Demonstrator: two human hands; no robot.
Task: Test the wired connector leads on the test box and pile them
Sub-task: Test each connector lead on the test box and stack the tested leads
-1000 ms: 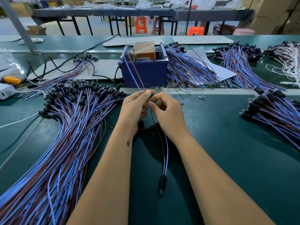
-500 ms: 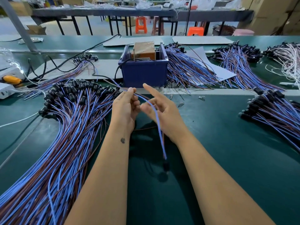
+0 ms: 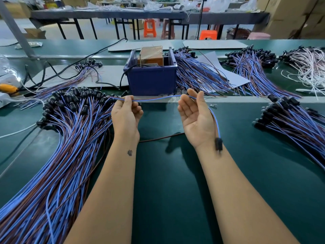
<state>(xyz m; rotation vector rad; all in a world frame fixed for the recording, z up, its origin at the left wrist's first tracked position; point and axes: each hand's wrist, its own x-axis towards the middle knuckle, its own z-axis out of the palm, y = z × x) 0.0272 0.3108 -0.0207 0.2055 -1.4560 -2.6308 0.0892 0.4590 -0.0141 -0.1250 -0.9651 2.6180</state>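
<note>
Your left hand (image 3: 125,113) pinching one lead (image 3: 154,98) stretched in front of the test box (image 3: 151,83), your right hand (image 3: 197,117) palm-up, fingers relaxed, lead draped over it, connector (image 3: 218,144) dangling at the wrist, pile (image 3: 70,131) to your left.

Two bare forearms reaching in from the bottom edge, no sleeves, no gloves, no rings or watch on view, left hand (image 3: 125,111) and right hand (image 3: 196,114) uncovered, small dark tattoo (image 3: 129,152) like a swan on the left forearm near the wrist
</note>
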